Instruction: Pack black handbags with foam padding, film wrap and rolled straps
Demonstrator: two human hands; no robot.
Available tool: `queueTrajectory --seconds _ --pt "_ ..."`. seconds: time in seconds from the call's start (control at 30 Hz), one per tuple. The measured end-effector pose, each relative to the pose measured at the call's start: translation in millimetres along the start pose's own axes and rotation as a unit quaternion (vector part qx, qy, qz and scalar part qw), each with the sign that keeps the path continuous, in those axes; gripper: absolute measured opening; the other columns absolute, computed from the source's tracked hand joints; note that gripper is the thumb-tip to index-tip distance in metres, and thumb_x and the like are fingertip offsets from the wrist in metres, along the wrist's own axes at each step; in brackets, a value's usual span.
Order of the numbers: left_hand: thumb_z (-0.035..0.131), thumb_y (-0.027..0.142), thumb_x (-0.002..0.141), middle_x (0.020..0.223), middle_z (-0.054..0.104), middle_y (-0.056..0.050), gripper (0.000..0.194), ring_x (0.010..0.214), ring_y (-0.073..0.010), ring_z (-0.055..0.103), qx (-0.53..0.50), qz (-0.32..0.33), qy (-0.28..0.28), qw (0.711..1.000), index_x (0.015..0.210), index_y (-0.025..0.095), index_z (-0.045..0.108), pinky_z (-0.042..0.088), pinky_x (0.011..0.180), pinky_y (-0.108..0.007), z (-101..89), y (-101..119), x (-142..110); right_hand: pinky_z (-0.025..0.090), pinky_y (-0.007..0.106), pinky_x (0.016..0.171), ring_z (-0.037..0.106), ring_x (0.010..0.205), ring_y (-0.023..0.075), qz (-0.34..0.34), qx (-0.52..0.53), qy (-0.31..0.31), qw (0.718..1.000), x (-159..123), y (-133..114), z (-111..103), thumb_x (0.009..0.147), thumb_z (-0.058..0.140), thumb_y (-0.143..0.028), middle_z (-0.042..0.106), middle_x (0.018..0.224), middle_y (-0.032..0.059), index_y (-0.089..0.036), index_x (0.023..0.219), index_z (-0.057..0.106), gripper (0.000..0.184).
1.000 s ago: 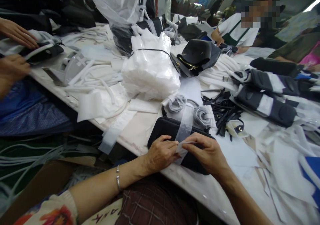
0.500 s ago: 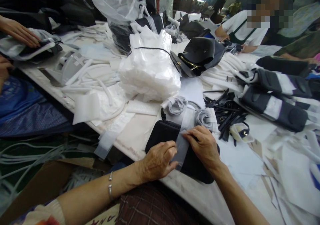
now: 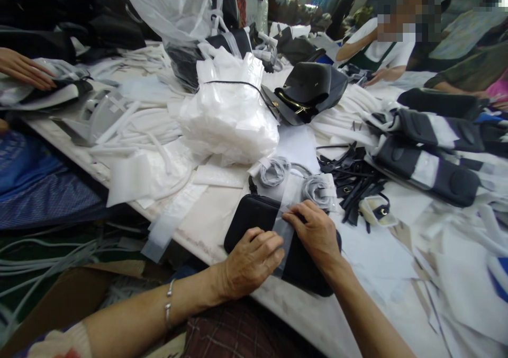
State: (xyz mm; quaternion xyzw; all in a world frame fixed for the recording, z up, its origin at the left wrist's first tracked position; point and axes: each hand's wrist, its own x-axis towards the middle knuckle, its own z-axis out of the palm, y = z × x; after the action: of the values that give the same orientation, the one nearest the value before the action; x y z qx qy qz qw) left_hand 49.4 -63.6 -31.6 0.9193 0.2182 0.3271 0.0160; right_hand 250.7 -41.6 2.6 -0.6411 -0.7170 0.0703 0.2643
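Observation:
A flat black zipped bag (image 3: pixel 254 212) lies at the table's front edge, a translucent plastic strip (image 3: pixel 291 191) running across its middle. My right hand (image 3: pixel 313 236) is over the bag's right half, thumb and forefinger pinched together on the strip. Lower down, my left hand (image 3: pixel 254 262) curls over the bag's front left, fingers bent and pressed together at the strip. What its fingertips hold, if anything, is hidden. Two coiled grey bundles, the left coil (image 3: pixel 273 171) and the right coil (image 3: pixel 316 190), rest just beyond the bag.
A bundle of white plastic bags (image 3: pixel 230 119) stands behind. Black straps (image 3: pixel 353 183) and wrapped black bags (image 3: pixel 424 164) lie to the right. A cardboard box (image 3: pixel 67 300) is below the table edge. A co-worker's hand (image 3: pixel 27 69) is at far left; other people work across the table.
My left hand's fingers have come down and flattened somewhat over the strip. My right hand keeps its pinch. The whole view has shifted slightly; the co-worker opposite has raised an arm.

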Motion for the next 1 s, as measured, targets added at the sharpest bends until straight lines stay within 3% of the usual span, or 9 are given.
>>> queueTrajectory --seconds 0.1,0.2,0.4,0.47,0.57,0.7,0.77,0.87,1.0 --pt "0.047 0.015 0.095 0.126 0.062 -0.008 0.03 0.13 -0.0217 0.047 0.031 0.034 -0.037 0.998 0.123 0.012 0.058 0.035 0.112 -0.04 4.9 0.9 2.4 0.04 0.027 0.068 0.057 0.071 0.0153 0.006 -0.002 0.003 1.0 0.4 -1.4 1.1 0.089 0.064 -0.032 0.06 0.077 -0.0006 -0.022 0.076 0.064 0.017" --pt "0.049 0.019 0.095 0.128 0.062 -0.009 0.037 0.13 -0.021 0.048 0.055 0.026 -0.074 0.995 0.131 0.011 0.052 0.039 0.109 -0.039 11.5 0.9 1.3 0.04 0.028 0.067 0.056 0.069 0.0163 0.003 -0.021 0.03 0.999 -0.2 -1.4 4.5 0.09 0.063 -0.035 0.06 0.076 0.0005 -0.021 0.076 0.061 0.02" --pt "0.05 0.018 0.095 0.122 0.065 -0.011 0.035 0.126 -0.0205 0.053 0.068 0.02 -0.034 0.997 0.129 0.013 0.055 0.044 0.105 -0.039 20.1 1.1 -2.7 0.045 0.034 0.073 0.059 0.079 0.021 -0.052 -0.042 0.17 0.983 -14.7 -5.4 3.7 0.094 0.055 -0.029 0.065 0.088 0.0076 -0.018 0.1 0.062 0.014" --pt "0.051 0.016 0.094 0.123 0.066 -0.01 0.034 0.126 -0.0206 0.054 0.061 0.02 -0.019 0.998 0.127 0.014 0.056 0.043 0.107 -0.04 22.4 0.9 -3.6 0.045 0.038 0.082 0.061 0.09 0.0228 -0.101 -0.042 0.158 0.981 -22.2 -11.5 1.9 0.094 0.053 -0.021 0.068 0.096 0.0091 -0.02 0.105 0.063 0.015" --pt "0.049 0.015 0.094 0.126 0.064 -0.009 0.033 0.126 -0.0209 0.054 0.051 0.02 0.0 0.999 0.126 0.016 0.058 0.042 0.108 -0.04 24.5 0.1 -4.1 0.044 0.043 0.095 0.06 0.108 0.0252 -0.148 -0.058 0.07 0.985 -28.4 -21.6 3.2 0.092 0.051 -0.012 0.068 0.117 0.0096 -0.02 0.12 0.061 0.031" --pt "0.046 0.014 0.095 0.121 0.067 -0.009 0.033 0.12 -0.0201 0.059 0.067 0.043 0.043 0.996 0.124 0.018 0.06 0.043 0.106 -0.038 24.6 -3.0 -0.3 0.037 0.048 0.107 0.052 0.125 0.0282 -0.114 -0.078 0.071 0.988 -26.9 -25.3 -4.5 0.09 0.053 -0.014 0.061 0.132 0.0113 -0.016 0.127 0.059 0.038" --pt "0.044 0.013 0.095 0.117 0.069 -0.007 0.033 0.116 -0.0187 0.062 0.07 0.047 0.076 0.994 0.122 0.019 0.063 0.041 0.108 -0.037 24.9 -4.4 2.4 0.039 0.046 0.107 0.055 0.122 0.0261 -0.082 -0.055 0.113 0.989 -30.0 -20.1 -23.2 0.091 0.053 -0.016 0.064 0.128 0.0105 -0.018 0.126 0.061 0.036" --pt "0.042 0.012 0.095 0.117 0.069 -0.004 0.035 0.115 -0.0167 0.062 0.056 0.042 0.1 0.993 0.121 0.021 0.063 0.036 0.111 -0.034 26.9 -4.5 4.1 0.047 0.039 0.097 0.063 0.106 0.0217 0.012 -0.009 0.178 0.984 -50.3 5.4 -73.4 0.093 0.052 -0.025 0.072 0.11 0.0062 -0.024 0.11 0.07 0.025" --pt "0.04 0.016 0.098 0.121 0.068 -0.003 0.034 0.116 -0.0168 0.061 0.026 0.028 0.099 0.994 0.122 0.023 0.063 0.031 0.113 -0.034 29.1 -4.9 3.4 0.046 0.039 0.096 0.064 0.103 0.025 0.219 -0.035 0.28 0.934 -106.2 83.5 -169.9 0.087 0.057 -0.039 0.073 0.105 0.0068 -0.022 0.099 0.073 0.027"
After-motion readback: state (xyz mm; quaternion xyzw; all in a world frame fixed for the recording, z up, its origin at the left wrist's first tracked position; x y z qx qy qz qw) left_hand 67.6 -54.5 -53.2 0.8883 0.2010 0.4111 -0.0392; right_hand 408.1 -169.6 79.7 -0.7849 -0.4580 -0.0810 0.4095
